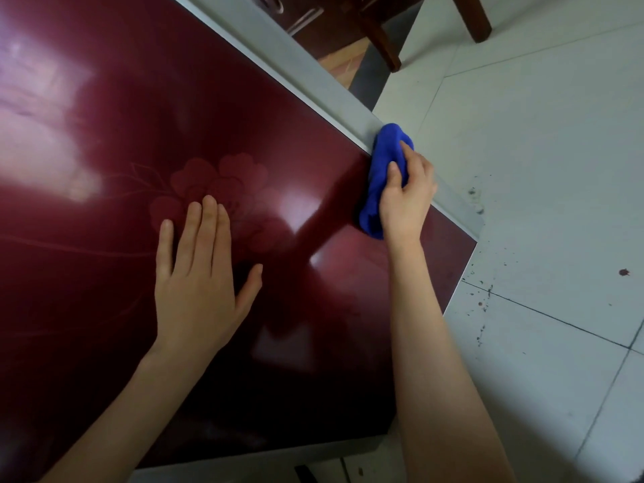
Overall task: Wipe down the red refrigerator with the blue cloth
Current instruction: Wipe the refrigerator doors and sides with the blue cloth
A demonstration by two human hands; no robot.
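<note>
The red refrigerator (146, 109) fills the left and middle of the head view, its glossy dark-red door showing a faint flower pattern and bright reflections. My left hand (198, 273) lies flat on the door, fingers spread, holding nothing. My right hand (406, 196) grips the bunched blue cloth (383, 169) and presses it against the door's right edge, where the red panel meets the grey side trim (313, 74). My fingers cover part of the cloth.
A pale tiled floor (540, 151) with dark specks and a reddish spot lies to the right. Dark wooden furniture legs (474, 19) stand at the top, beyond the refrigerator's edge.
</note>
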